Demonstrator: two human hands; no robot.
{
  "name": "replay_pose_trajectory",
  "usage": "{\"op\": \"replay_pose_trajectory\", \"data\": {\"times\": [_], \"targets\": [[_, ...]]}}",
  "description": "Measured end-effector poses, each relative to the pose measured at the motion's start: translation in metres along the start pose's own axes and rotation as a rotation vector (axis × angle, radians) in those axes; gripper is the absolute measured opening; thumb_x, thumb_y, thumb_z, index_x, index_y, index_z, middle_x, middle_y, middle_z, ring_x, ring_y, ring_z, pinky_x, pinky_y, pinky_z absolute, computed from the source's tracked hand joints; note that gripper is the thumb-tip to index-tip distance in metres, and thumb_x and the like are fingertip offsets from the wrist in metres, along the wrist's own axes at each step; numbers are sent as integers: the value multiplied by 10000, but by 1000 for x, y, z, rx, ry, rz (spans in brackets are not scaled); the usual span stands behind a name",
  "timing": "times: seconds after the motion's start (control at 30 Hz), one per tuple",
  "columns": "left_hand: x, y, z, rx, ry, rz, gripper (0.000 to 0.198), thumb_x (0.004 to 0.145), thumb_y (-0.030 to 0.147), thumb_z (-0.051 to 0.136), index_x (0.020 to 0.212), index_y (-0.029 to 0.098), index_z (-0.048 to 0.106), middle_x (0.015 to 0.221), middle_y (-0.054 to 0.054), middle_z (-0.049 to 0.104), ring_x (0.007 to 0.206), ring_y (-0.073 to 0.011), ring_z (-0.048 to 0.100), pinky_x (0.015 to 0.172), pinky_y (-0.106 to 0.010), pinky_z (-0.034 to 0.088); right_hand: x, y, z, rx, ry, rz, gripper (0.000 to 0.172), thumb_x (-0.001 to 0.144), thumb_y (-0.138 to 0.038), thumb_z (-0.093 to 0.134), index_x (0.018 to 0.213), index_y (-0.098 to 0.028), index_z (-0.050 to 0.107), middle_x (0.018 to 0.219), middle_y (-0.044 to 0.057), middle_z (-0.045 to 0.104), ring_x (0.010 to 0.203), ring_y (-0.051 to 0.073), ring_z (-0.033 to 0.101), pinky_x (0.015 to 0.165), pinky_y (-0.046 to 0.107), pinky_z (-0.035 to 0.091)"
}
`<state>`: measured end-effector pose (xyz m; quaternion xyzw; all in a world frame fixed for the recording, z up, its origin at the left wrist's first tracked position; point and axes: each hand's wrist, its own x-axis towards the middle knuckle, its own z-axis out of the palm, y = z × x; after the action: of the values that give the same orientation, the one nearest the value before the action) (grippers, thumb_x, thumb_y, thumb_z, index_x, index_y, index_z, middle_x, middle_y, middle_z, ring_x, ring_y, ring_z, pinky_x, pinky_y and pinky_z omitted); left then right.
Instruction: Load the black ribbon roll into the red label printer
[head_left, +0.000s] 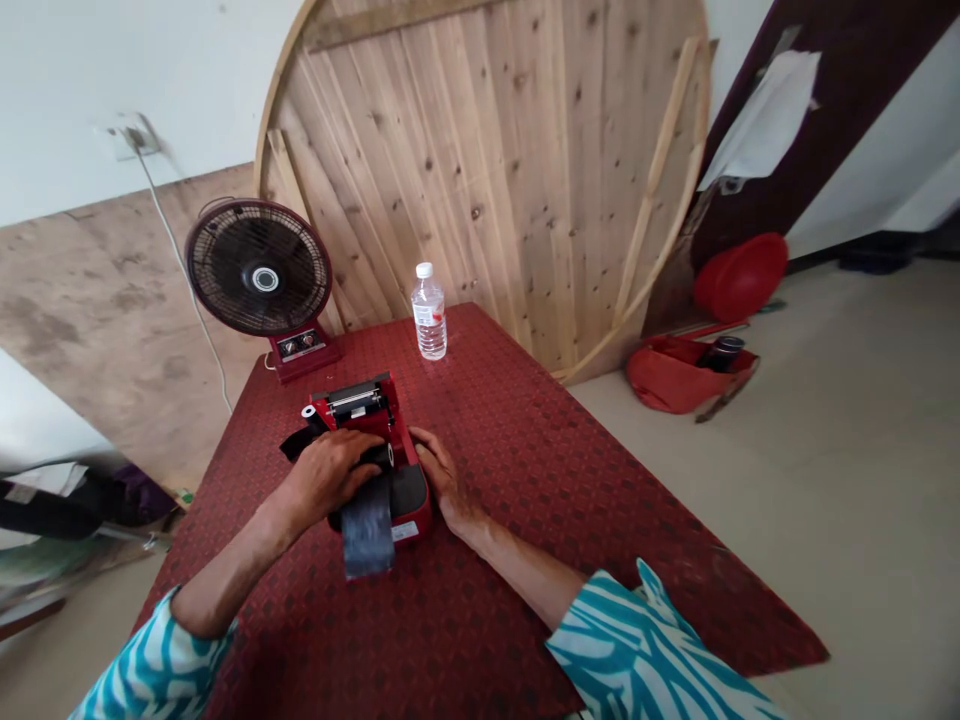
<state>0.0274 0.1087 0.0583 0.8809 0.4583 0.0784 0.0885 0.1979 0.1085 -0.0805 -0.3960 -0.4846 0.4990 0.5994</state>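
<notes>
A red and black label printer (409, 488) stands on the table with its lid up. My left hand (337, 468) reaches into it from the left, fingers curled over a black ribbon roll (385, 456) with a pale core. A loose dark strip of ribbon (367, 535) hangs over the printer's front. Another small roll with a white core (308, 412) sits at the back left, a dark flap of film beside it. Along the right wall of the printer, my right hand (445, 482) grips the side; its fingertips are partly hidden.
The table (525, 490) has a dark red patterned cover. Behind the printer stand a fan (262, 275) and a clear plastic bottle (430, 318). A large round wooden panel (487, 170) leans on the wall. On the floor to the right lies a red bag (667, 375).
</notes>
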Motion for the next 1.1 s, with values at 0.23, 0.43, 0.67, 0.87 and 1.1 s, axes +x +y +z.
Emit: {"op": "replay_pose_trajectory", "data": {"times": [0.23,0.43,0.67,0.87,1.1], "targets": [[37,9,10,244,-273,-125,281,780,103,665,1049,186,673,1081,-140,727,1023,-336,683,826,-409,524,0,-2,-1,-10,3,-13,358,887,-452,496,1182,-284,611,1243,44,610,1223,226,530,1091,418,362],[25,-8,3,99,-229,-26,228,871,177,594,1077,211,686,1105,-75,736,1026,-251,687,863,-317,517,-2,-10,-2,-21,-12,-10,360,895,-435,490,1196,-273,603,1263,44,604,1233,220,524,1095,409,358],[-59,-4,6,-152,246,127,369,886,451,617,1166,213,649,1069,-71,729,951,-212,696,789,-280,539,-3,-5,-2,18,-7,13,353,889,-459,515,1185,-295,617,1262,20,627,1244,220,520,1091,409,368],[-59,11,32,23,485,237,116,939,198,550,1004,179,645,886,-43,719,813,-164,671,760,-290,497,-2,-6,0,8,19,27,389,875,-496,516,1179,-276,617,1285,39,618,1236,242,529,1083,436,374],[-69,29,32,121,574,332,143,919,123,554,964,195,669,874,-32,711,835,-163,644,897,-353,435,-3,-5,1,23,22,38,403,857,-503,527,1183,-282,610,1288,31,624,1251,240,525,1096,437,368]]}}
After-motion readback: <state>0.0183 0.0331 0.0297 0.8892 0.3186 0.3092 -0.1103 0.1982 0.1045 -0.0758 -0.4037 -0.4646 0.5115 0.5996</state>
